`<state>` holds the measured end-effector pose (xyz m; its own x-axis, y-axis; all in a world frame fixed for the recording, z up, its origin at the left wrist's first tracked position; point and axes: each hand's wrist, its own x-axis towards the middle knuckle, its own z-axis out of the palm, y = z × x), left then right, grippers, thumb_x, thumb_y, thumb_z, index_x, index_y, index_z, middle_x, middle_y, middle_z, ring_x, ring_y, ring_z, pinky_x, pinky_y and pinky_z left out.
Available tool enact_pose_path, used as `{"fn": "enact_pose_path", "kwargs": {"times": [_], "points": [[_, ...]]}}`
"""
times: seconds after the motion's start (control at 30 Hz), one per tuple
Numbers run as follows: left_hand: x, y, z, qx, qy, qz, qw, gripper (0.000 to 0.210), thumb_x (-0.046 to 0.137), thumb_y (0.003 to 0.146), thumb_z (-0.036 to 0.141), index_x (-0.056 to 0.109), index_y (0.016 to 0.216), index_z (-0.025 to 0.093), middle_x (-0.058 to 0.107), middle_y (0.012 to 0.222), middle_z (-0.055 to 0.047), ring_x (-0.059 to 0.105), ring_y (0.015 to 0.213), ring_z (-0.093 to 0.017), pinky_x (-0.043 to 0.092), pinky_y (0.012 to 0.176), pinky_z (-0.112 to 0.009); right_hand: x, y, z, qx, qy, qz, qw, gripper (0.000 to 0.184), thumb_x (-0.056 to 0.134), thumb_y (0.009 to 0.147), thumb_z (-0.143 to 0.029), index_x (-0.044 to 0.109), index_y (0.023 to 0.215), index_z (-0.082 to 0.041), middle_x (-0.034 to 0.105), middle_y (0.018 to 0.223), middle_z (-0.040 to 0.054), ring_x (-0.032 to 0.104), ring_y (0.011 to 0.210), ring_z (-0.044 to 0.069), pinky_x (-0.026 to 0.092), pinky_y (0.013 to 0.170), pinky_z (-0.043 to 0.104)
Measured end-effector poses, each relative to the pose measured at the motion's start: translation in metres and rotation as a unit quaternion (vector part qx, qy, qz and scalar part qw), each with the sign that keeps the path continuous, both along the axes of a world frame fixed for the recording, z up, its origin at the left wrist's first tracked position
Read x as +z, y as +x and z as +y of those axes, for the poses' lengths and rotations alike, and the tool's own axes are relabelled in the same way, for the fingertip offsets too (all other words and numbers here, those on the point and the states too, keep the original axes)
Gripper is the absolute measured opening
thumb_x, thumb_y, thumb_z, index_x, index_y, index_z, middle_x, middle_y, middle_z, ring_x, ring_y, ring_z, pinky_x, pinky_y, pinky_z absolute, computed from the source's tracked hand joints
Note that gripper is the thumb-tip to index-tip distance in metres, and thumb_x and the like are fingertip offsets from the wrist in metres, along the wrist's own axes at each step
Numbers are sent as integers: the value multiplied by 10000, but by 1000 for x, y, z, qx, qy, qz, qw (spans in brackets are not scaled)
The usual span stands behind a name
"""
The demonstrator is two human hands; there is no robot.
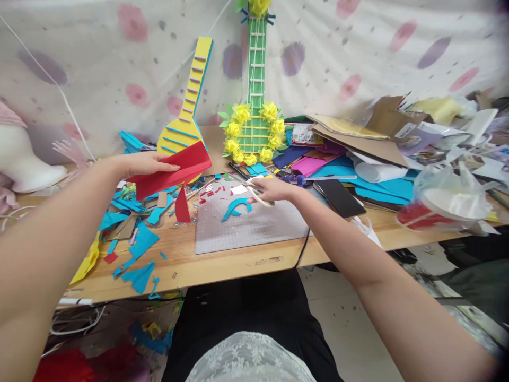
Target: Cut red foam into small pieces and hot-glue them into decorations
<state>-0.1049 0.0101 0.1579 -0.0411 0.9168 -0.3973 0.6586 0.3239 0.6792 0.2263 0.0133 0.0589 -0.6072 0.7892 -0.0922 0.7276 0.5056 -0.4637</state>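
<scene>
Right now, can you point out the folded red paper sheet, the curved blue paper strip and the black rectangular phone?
Folded red paper sheet (186, 167), head view: its middle.
Curved blue paper strip (231, 208), head view: its left side.
Black rectangular phone (340, 198), head view: screen centre.

Left fingers (170, 167) pinched, right fingers (262, 185) curled

Over a wooden table (230, 261), our left hand (151, 163) pinches a creased red sheet (175, 168) while our right hand (273, 191) holds pale-handled scissors (260, 197) above a grey cutting mat (246, 236), where a curved blue strip (234, 208) lies. Blue scraps (141, 243) litter the tabletop to our left, and a dark phone (339, 197) rests to our right. Behind, facing us, stand a yellow model instrument (186, 106) and a green one (254, 127) ringed with yellow flowers (241, 112), before a spotted curtain (318, 32).
</scene>
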Motion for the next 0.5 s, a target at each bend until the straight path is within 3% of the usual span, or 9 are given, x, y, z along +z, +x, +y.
{"fn": "enact_pose_path", "kwargs": {"times": [0.1,0.2,0.33,0.5], "points": [[16,3,-1,24,-33,-47,998,288,671,723,192,649,1002,124,710,784,-53,663,706,-176,516,580,-203,13,0,12,18,94,-53,994,678,621,612,-653,546,1096,-185,583,1030,104,540,907,225,392,732,293],[25,7,-4,55,-57,-96,992,243,672,700,96,653,942,102,712,822,-58,671,805,-196,527,654,-221,28,-6,19,31,138,-82,987,726,624,614,-649,530,1173,-196,554,1072,126,517,976,259,383,786,328],[28,18,-9,121,-77,-131,981,285,648,679,20,660,939,136,712,891,-70,674,852,-220,542,683,-248,45,-20,22,56,157,-103,981,734,636,614,-633,528,1199,-203,566,1044,118,516,973,264,376,794,340],[18,30,-6,159,-59,-146,975,354,642,653,36,681,950,225,709,861,-60,673,857,-249,549,660,-261,55,-34,18,92,122,-122,981,676,655,598,-617,585,1138,-217,607,1029,104,547,937,257,385,746,324]]}}
